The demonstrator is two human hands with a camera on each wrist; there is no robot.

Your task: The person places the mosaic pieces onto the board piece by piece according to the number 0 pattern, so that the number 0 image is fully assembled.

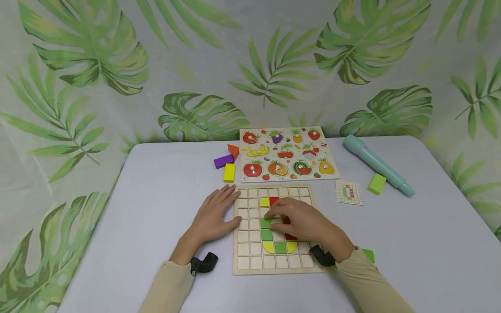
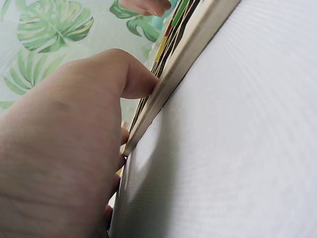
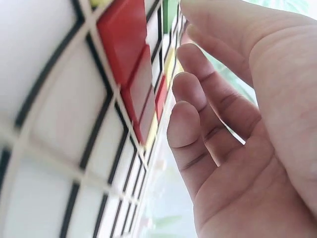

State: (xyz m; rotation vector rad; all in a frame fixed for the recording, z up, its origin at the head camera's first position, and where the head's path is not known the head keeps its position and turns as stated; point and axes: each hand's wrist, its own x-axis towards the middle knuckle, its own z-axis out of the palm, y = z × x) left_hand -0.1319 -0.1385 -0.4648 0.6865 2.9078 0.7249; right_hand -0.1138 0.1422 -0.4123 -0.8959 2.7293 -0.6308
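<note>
A wooden grid board (image 1: 254,262) lies on the table with red, green and yellow tiles set in its cells. My left hand (image 1: 213,215) rests at the board's left edge, fingers extended; in the left wrist view its thumb (image 2: 141,84) touches the rim. Above the board is my right hand (image 1: 301,219), its thumb and index finger spread beside a green tile (image 1: 265,223). Another green tile (image 1: 266,235) lies just below that one. The right wrist view shows the other fingers (image 3: 190,124) loosely bent near red tiles (image 3: 126,42), with nothing in the palm.
Behind the board lies a fruit puzzle (image 1: 270,160). Left of it are purple (image 1: 224,161), yellow (image 1: 229,173) and orange (image 1: 233,151) blocks. To the right are a small pattern card (image 1: 349,193), a green block (image 1: 377,184) and a teal tube-shaped object (image 1: 377,165). Another green block (image 1: 369,255) shows beside my right sleeve.
</note>
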